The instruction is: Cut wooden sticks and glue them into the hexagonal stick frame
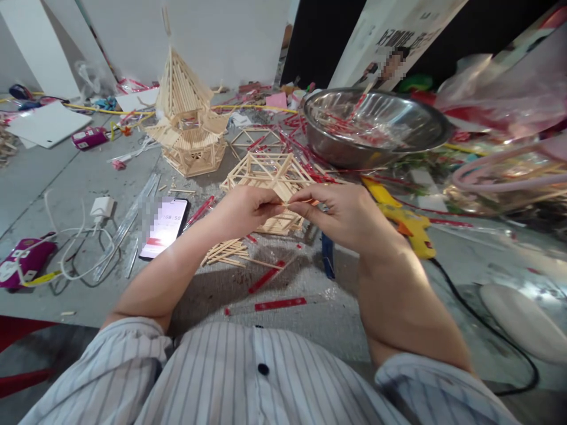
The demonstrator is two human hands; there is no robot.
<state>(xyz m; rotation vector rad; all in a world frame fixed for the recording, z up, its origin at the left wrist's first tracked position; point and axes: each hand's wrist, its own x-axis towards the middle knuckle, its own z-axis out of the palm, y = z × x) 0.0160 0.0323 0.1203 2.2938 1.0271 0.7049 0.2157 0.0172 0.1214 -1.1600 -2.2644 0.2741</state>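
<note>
On the grey table [48, 189], a wooden-stick frame [280, 177] sits centrally, partly behind the hands. The left hand [248, 206] and right hand [343, 209] pinch closed, fingertips together; I cannot tell what they grip. Apparently fine fitting work, calling next for steady fingers.

Phone [170, 227], left of centre: lit screen bore digits, "08 50" legible, remainder blurred. White banner [394, 29], upper right: bore large dark characters, tilted, too blurred for reading.
</note>
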